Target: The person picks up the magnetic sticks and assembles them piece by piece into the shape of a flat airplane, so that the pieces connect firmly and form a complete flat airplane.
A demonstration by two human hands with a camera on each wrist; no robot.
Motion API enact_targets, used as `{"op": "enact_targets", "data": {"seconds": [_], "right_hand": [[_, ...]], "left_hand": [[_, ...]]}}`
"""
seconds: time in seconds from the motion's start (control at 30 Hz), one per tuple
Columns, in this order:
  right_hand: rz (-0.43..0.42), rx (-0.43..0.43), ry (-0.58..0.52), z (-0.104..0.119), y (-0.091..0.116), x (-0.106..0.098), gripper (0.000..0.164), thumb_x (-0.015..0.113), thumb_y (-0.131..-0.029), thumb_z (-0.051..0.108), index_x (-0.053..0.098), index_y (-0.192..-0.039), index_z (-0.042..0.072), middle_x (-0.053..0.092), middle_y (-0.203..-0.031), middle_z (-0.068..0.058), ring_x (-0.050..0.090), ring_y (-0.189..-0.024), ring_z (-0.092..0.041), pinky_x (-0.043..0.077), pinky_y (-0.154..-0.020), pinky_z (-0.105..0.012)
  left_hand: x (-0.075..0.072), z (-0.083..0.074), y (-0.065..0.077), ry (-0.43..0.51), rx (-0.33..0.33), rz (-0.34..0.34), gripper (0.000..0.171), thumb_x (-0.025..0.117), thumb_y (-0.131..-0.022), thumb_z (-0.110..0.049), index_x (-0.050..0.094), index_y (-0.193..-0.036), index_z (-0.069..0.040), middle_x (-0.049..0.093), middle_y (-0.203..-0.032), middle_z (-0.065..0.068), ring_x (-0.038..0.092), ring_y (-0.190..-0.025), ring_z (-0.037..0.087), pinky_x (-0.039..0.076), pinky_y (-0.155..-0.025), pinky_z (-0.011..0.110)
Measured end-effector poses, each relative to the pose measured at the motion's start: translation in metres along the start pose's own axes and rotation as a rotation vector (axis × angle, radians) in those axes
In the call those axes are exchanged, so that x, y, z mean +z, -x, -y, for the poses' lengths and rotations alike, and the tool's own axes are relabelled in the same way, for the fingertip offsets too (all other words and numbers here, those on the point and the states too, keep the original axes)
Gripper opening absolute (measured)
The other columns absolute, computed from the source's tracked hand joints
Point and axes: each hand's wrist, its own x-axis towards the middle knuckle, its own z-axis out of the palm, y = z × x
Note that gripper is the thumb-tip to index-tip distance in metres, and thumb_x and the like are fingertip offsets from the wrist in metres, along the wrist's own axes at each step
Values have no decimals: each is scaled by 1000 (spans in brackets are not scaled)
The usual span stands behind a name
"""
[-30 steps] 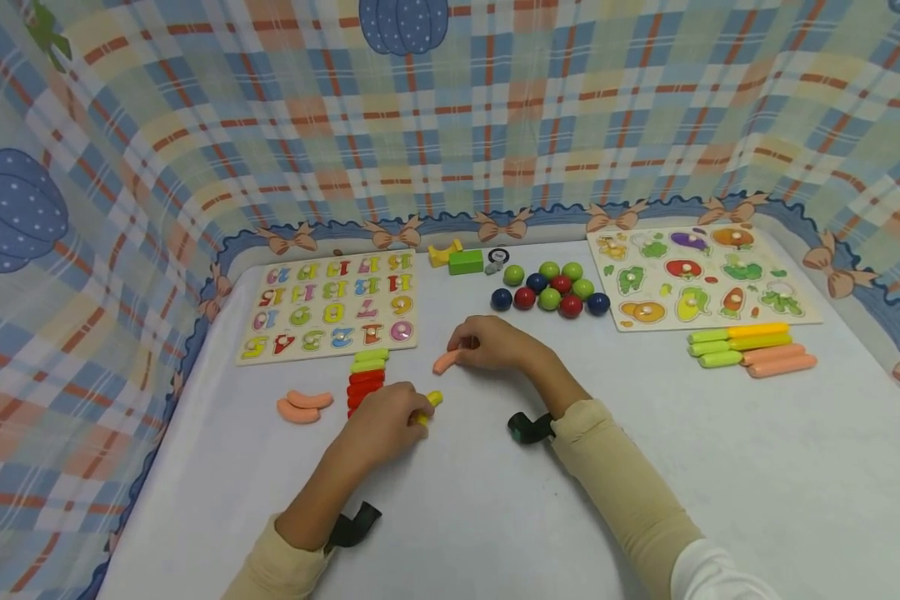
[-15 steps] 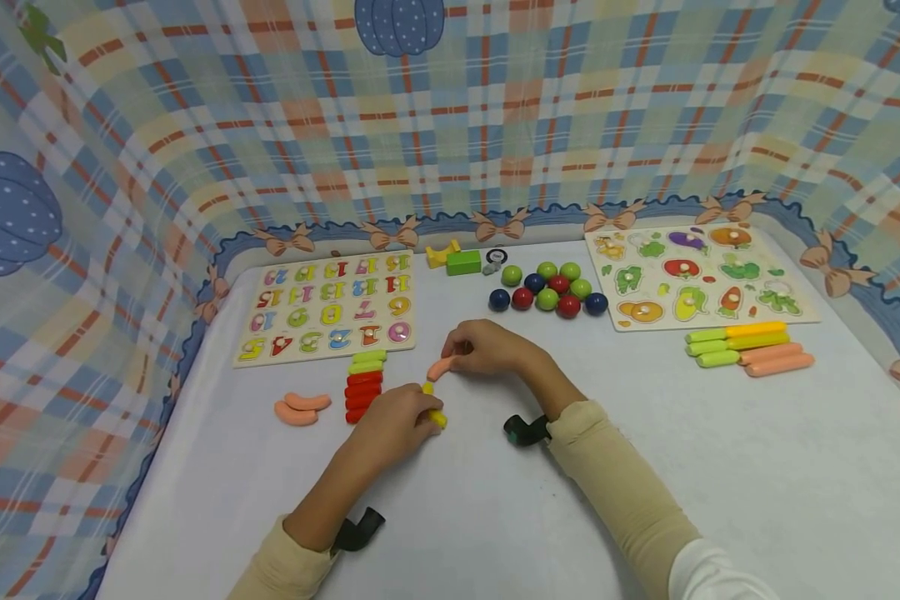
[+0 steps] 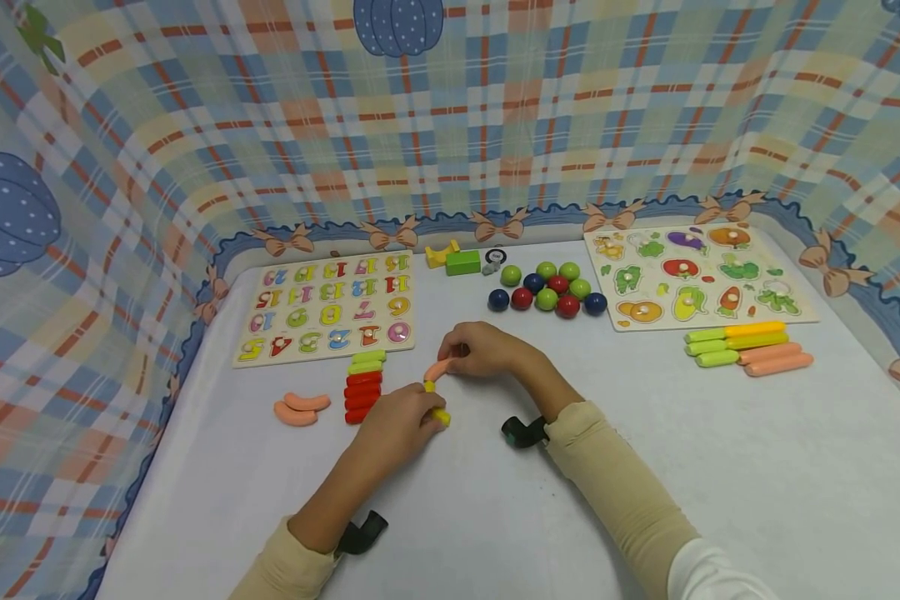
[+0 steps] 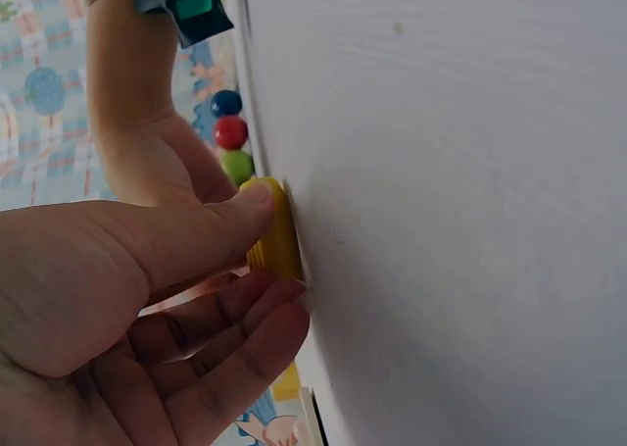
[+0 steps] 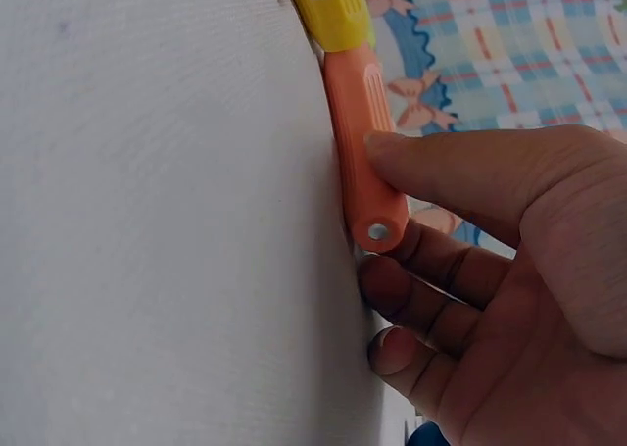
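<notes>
My left hand [image 3: 399,421] pinches a yellow plastic piece [image 4: 279,232] between thumb and fingers, low over the white table. My right hand [image 3: 482,350] holds a salmon-pink curved plastic piece [image 5: 361,152] by thumb and fingertips. In the right wrist view, a shiny round spot marks the pink piece's near end, and its far end meets the yellow piece's end. Left of my left hand, red sticks [image 3: 363,392] lie side by side below two light green sticks [image 3: 367,357]. Two loose pink curved pieces [image 3: 296,408] rest farther left.
A number puzzle board [image 3: 330,304] lies at back left, a vegetable puzzle board [image 3: 701,275] at back right. Between them sit several red, green and blue balls [image 3: 546,298], a green block [image 3: 462,263] and a yellow piece [image 3: 438,253]. Joined two-colour sticks [image 3: 750,346] lie at right.
My left hand has turned the yellow piece so its upper end points toward the pink one. My right hand has shifted slightly left and down, bringing the two pieces end to end.
</notes>
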Motion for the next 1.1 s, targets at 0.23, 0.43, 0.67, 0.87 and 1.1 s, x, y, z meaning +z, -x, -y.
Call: {"op": "enact_targets", "data": {"seconds": [0.23,0.43,0.67,0.87,1.1], "right_hand": [[-2,29,32,1,-1,1,8,65,-82,20,64,-90,20,54,-73,2,48,-70,-12,41,-61,-25],[-63,95,36,2,-1,3,31,61,-82,22,56,-113,22,52,-64,0,47,-58,-13,38,-53,-27],[-43,112,2,1,-1,2,46,64,-81,20,52,-126,22,53,-69,-1,48,-63,-15,38,-56,-27],[-13,121,-2,2,-1,1,34,62,-79,18,56,-112,22,53,-64,-1,50,-58,-14,36,-52,-26],[-119,58,-119,-6,-1,1,19,64,-80,21,48,-90,18,51,-65,-1,47,-59,-13,37,-52,-26]], "left_hand": [[1,-1,1,-30,-17,-28,29,74,-75,-26,68,-101,-16,57,-87,-3,50,-76,10,45,-67,21],[0,-1,2,-15,-16,-15,28,74,-75,-26,69,-100,-16,57,-87,-4,50,-76,9,45,-67,21],[-2,-1,2,-5,-15,-8,28,74,-75,-26,69,-100,-15,57,-87,-4,50,-75,9,45,-66,21],[-1,-1,2,0,-11,-9,28,74,-75,-26,69,-100,-16,57,-86,-4,50,-75,9,45,-67,21],[-1,1,2,17,-1,4,27,74,-75,-26,69,-99,-16,56,-84,-5,49,-72,8,44,-64,19]]}}
